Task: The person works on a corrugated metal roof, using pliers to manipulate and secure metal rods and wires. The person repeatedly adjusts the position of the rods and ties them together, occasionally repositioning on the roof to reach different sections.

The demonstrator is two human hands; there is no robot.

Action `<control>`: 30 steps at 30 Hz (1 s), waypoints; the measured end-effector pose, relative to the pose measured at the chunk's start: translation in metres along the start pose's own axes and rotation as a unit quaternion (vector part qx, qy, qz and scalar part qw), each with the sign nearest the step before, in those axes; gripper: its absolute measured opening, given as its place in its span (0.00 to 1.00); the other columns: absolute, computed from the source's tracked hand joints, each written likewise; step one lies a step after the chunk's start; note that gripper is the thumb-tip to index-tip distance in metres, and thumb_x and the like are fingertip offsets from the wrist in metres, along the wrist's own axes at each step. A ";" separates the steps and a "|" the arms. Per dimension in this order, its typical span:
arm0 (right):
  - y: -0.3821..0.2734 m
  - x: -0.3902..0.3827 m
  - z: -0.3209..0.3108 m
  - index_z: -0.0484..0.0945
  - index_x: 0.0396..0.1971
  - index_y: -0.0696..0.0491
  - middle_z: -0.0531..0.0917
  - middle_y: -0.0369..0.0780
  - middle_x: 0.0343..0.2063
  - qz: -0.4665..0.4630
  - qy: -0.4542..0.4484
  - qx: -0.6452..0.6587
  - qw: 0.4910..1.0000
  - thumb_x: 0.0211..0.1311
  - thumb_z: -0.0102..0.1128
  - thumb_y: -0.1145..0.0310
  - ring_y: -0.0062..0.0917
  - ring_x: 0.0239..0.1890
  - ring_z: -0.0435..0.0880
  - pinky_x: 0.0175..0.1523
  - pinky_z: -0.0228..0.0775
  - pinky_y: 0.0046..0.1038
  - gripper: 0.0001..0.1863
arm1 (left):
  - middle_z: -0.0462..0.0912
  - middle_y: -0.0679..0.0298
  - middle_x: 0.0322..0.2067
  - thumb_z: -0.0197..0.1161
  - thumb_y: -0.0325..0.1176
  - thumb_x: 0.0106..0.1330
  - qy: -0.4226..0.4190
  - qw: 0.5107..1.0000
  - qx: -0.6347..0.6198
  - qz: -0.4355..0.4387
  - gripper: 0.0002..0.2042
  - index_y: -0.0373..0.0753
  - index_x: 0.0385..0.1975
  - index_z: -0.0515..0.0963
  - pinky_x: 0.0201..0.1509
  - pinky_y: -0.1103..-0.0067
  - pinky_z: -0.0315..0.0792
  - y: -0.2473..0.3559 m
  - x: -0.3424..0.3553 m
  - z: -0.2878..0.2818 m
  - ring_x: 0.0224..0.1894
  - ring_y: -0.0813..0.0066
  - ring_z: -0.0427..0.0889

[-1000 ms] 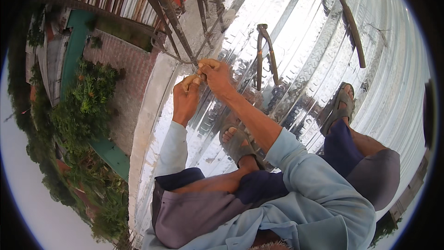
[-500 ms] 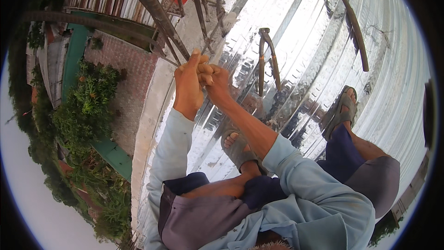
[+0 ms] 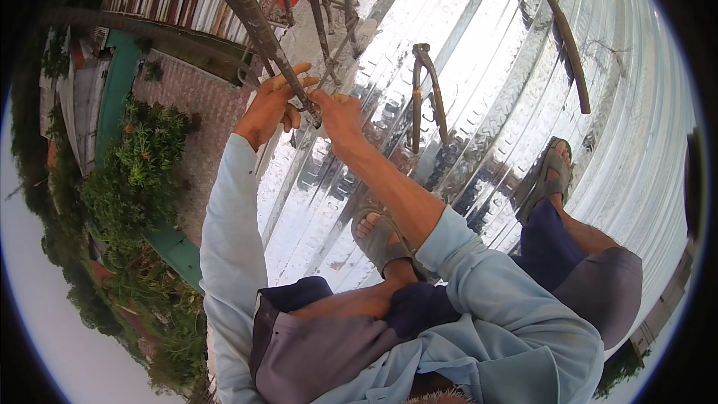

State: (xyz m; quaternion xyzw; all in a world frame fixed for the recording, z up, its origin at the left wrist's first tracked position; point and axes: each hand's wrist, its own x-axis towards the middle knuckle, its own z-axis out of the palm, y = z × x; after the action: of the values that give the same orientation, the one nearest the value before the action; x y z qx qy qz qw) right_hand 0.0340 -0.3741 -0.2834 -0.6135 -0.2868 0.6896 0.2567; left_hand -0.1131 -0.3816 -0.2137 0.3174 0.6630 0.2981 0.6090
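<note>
Basically, ribbed bar (image 3: 261, 30) slants down to edge of metal sheeting (image 3: 493, 97); left hand (image 3: 268, 111), fingers apart, against it; right hand (image 3: 340, 118) at its lower end, can't tell if clamped. Best brace bar, work close. Pincers (image 3: 416, 97) nearby.

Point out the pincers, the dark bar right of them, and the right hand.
Pincers (image 3: 416, 97), head view: on the left-hand handle.
Dark bar (image 3: 562, 26), head view: midway along its visible length.
Right hand (image 3: 341, 117), head view: middle of the hand.
</note>
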 end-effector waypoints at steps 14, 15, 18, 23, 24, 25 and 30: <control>0.000 -0.012 0.001 0.78 0.16 0.58 0.74 0.34 0.13 -0.047 0.019 -0.065 0.997 0.60 0.71 0.55 0.18 0.19 0.69 0.26 0.62 0.30 0.23 | 0.89 0.57 0.37 0.63 0.31 0.70 0.215 0.944 0.186 0.166 0.11 0.30 0.43 0.84 0.34 0.77 0.78 -0.033 0.011 0.019 0.28 0.70 0.86; 0.002 -0.014 0.000 0.79 0.18 0.59 0.75 0.35 0.14 -0.062 0.021 -0.059 0.996 0.60 0.71 0.56 0.19 0.20 0.70 0.27 0.64 0.30 0.22 | 0.89 0.57 0.36 0.63 0.30 0.68 0.237 0.931 0.217 0.175 0.10 0.30 0.41 0.85 0.38 0.77 0.78 -0.034 0.012 0.020 0.32 0.68 0.87; 0.007 -0.024 -0.001 0.83 0.24 0.62 0.79 0.37 0.18 -0.100 0.032 -0.045 0.993 0.63 0.69 0.58 0.20 0.23 0.75 0.32 0.67 0.29 0.20 | 0.90 0.55 0.35 0.64 0.28 0.64 0.311 0.893 0.273 0.176 0.08 0.32 0.38 0.87 0.47 0.73 0.78 -0.039 0.011 0.027 0.40 0.63 0.89; 0.018 -0.029 0.006 0.84 0.30 0.63 0.83 0.40 0.22 -0.149 0.030 -0.042 0.988 0.66 0.66 0.64 0.22 0.26 0.77 0.35 0.70 0.29 0.15 | 0.90 0.53 0.35 0.66 0.33 0.63 0.459 0.851 0.206 0.153 0.10 0.36 0.38 0.88 0.48 0.69 0.78 -0.063 0.010 0.050 0.40 0.56 0.89; 0.018 -0.030 0.005 0.85 0.31 0.63 0.83 0.40 0.23 -0.146 0.016 -0.043 0.988 0.66 0.65 0.65 0.22 0.26 0.78 0.35 0.70 0.29 0.14 | 0.90 0.53 0.35 0.66 0.33 0.63 0.491 0.832 0.197 0.167 0.09 0.36 0.38 0.88 0.47 0.69 0.78 -0.066 0.012 0.056 0.39 0.56 0.89; 0.019 -0.032 0.003 0.85 0.32 0.63 0.83 0.41 0.23 -0.143 0.001 -0.045 0.989 0.66 0.65 0.66 0.22 0.26 0.78 0.35 0.71 0.29 0.13 | 0.89 0.52 0.39 0.67 0.29 0.63 0.518 0.826 0.148 0.169 0.07 0.35 0.38 0.87 0.48 0.70 0.78 -0.072 0.007 0.064 0.42 0.55 0.88; 0.025 -0.028 -0.006 0.85 0.39 0.63 0.85 0.42 0.25 -0.206 0.011 -0.052 0.977 0.65 0.63 0.68 0.24 0.28 0.81 0.36 0.72 0.30 0.12 | 0.86 0.50 0.51 0.65 0.22 0.66 0.490 0.782 0.178 0.340 0.04 0.32 0.38 0.84 0.51 0.68 0.79 -0.092 -0.005 0.080 0.48 0.54 0.86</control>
State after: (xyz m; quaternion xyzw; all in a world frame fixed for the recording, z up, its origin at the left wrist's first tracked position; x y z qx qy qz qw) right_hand 0.0436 -0.4107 -0.2823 -0.5608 -0.4399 0.5994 0.3643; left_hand -0.0385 -0.4421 -0.2886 0.4361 0.7626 0.4777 -0.0064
